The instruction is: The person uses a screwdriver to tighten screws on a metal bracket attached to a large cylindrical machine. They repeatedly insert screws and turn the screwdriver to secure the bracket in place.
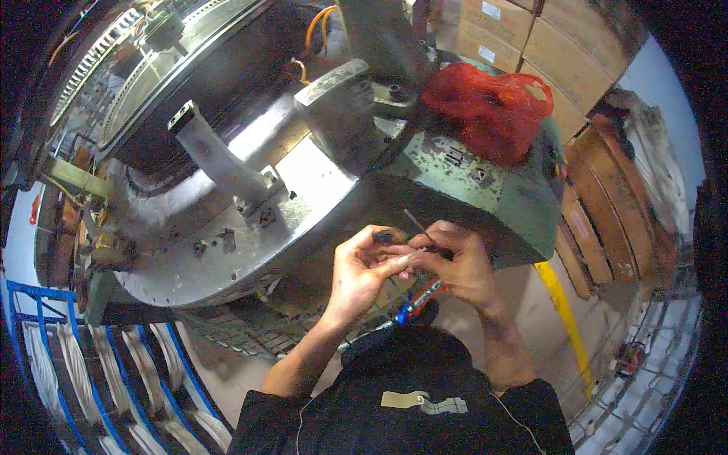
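Observation:
My left hand (360,269) and my right hand (462,265) meet at chest height in front of the machine's rim, fingertips nearly touching. A thin grey metal rod (412,220) sticks up and leftward out of my right hand's closed fingers. My left thumb and fingers are pinched together near its lower end, and whatever small thing they hold is hidden. A small dark piece (384,236) shows by my left index finger; I cannot tell its kind. Just below the hands is a slim item with blue and orange parts (417,301), partly covered by my right hand.
A large round metal machine (303,193) with upright brackets (220,159) fills the left and middle. A red plastic bag (493,110) lies on its worn green housing (523,201). Cardboard boxes (561,45) stand behind. At lower left is a blue rack (64,318) with white rolls.

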Tool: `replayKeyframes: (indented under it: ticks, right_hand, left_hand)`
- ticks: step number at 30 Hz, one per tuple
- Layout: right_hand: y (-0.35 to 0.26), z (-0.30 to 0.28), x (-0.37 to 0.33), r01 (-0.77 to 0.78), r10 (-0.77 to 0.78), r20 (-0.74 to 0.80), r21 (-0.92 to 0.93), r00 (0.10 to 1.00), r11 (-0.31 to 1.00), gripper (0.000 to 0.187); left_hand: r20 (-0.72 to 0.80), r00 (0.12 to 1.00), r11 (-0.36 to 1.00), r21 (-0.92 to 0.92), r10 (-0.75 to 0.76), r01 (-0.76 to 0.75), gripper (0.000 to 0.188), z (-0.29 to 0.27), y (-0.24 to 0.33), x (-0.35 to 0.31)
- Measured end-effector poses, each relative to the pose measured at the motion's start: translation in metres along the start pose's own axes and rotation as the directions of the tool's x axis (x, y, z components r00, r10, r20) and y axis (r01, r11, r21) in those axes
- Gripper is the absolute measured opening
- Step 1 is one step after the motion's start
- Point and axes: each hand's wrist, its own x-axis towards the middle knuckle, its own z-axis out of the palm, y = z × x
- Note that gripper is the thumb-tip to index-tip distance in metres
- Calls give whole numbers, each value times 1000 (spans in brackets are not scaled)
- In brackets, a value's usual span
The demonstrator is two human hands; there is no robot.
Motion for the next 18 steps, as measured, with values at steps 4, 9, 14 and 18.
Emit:
replayKeyframes:
  ticks: [4,9,14,18]
  right_hand:
    - [5,6,-6,-120,117,-45,-50,992,992,22]
    - [5,10,4,-151,156,-188,37,970,988,13]
    - [0,19,3,-387,465,-202,330,862,861,19]
    - [-8,28,5,-422,556,-127,522,821,741,23]
  left_hand:
    - [-66,993,992,-89,-97,91,30,0,-14,0]
    - [-133,991,982,-185,9,-34,34,-5,-16,-3]
    - [-254,967,973,-221,8,-66,31,-3,-17,-7]
    - [-324,943,945,-278,74,-170,39,2,-20,-6]
